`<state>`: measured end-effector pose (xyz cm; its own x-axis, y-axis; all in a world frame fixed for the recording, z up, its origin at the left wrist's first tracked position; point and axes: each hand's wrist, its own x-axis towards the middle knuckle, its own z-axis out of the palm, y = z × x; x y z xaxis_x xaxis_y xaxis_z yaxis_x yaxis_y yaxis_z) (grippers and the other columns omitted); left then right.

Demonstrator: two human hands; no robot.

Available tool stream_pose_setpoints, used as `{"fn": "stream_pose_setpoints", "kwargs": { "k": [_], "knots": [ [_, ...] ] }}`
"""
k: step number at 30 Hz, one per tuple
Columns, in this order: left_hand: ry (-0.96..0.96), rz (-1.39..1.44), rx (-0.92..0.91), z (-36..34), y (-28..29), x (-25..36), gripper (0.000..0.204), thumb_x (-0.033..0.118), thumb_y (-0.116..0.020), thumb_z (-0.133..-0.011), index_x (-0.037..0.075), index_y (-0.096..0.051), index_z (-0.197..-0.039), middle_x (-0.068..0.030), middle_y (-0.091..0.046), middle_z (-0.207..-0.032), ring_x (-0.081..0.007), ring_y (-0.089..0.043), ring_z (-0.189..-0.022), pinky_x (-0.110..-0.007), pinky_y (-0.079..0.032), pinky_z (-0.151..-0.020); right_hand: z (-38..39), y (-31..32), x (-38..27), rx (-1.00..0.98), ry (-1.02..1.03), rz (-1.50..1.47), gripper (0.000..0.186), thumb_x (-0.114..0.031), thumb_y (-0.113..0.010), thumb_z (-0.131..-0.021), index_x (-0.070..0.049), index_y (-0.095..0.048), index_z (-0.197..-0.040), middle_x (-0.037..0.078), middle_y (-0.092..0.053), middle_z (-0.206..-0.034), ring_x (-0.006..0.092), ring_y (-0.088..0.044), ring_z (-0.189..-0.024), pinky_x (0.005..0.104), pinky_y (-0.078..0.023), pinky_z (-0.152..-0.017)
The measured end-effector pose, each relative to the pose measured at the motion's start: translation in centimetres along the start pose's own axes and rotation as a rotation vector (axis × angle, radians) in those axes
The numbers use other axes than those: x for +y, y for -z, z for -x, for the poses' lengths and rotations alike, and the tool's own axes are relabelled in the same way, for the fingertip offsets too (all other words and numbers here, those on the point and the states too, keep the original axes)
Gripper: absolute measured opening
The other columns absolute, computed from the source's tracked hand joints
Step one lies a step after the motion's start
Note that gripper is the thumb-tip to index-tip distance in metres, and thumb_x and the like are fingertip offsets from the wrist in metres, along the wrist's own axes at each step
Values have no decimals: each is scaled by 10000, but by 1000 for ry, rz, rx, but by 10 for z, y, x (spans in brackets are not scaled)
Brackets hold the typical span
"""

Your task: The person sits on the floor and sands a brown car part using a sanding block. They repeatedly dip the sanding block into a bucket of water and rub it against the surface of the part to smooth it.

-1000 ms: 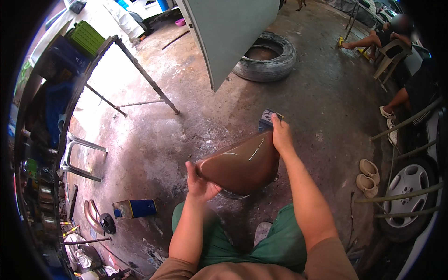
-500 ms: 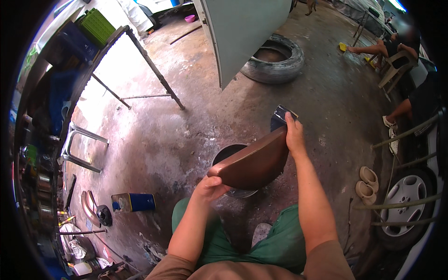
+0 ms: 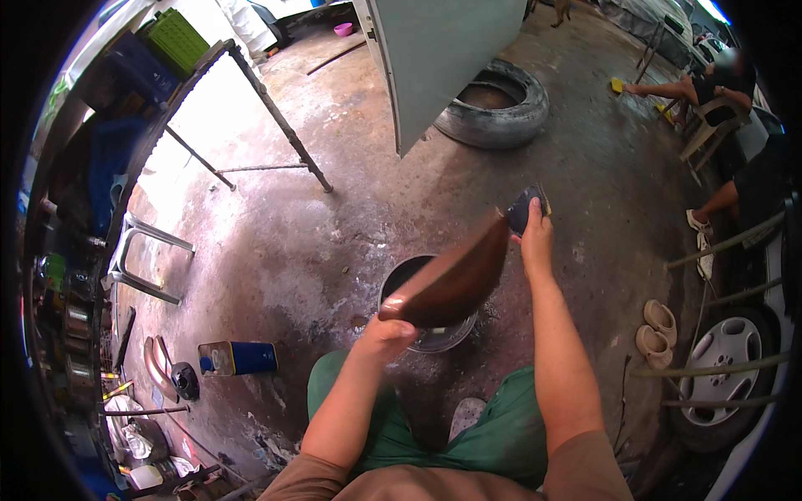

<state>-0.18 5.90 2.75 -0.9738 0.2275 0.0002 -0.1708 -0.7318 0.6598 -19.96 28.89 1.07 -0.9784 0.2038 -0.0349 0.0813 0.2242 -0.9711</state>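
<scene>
The left grip (image 3: 388, 338) clasps a brown panel (image 3: 455, 288), partly hiding a basin (image 3: 404, 274); the right grip (image 3: 536, 238) clasps a dark pad (image 3: 524, 210). A board (image 3: 443, 67) overlaps a tyre (image 3: 501, 129).

Car workshop: grey-black rubber tire (image 3: 501, 132) flat on stained grey-brown concrete floor (image 3: 585, 267), silver spoked wheel (image 3: 725, 349) at right, blue rectangular can (image 3: 252, 357). Far-left silvery cylinders (image 3: 78, 315) look like tins; too dim to confirm.
</scene>
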Motion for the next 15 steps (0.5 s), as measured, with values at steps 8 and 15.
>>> {"fn": "stream_pose_setpoints", "kwargs": {
  "k": [8,15],
  "knots": [
    [-343,-52,231,0,8,39,938,204,-744,-712,-53,-346,-1522,-185,-500,-1473,-284,-482,-1367,-425,-329,-1175,45,-40,5,-595,230,562,422,-295,-468,-1001,43,-688,-1124,319,-667,-1111,489,-630,-1075,530,-490,-945],
    [-385,-120,286,-4,0,34,824,180,-728,-758,-34,-397,-1482,-165,-506,-1450,-274,-471,-1362,-414,-340,-1166,99,-100,94,-1040,438,1044,339,-181,-553,-931,-30,-626,-1225,235,-637,-1224,398,-653,-1108,505,-533,-939]
  ]
}}
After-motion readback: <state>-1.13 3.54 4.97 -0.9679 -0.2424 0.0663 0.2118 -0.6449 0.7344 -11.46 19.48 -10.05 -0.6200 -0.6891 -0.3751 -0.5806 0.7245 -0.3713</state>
